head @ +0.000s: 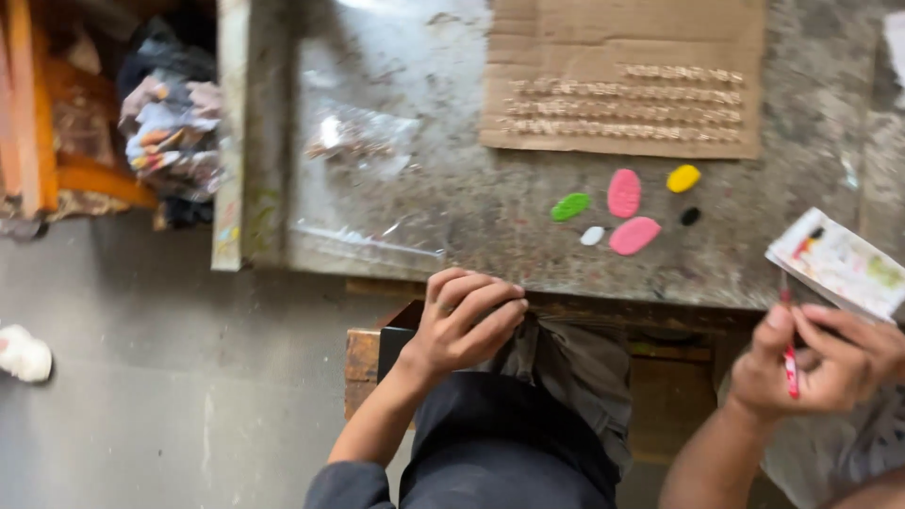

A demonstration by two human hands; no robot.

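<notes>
At the table edge, left hand (464,320) curls empty.

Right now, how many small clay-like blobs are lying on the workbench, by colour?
Pink blobs: 2
Green blob: 1
Yellow blob: 1
White blob: 1
Black blob: 1
Total: 6, all below the cardboard sheet on the workbench.

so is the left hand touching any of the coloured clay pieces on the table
No, the left hand rests at the table edge, apart from the coloured clay pieces.
</notes>
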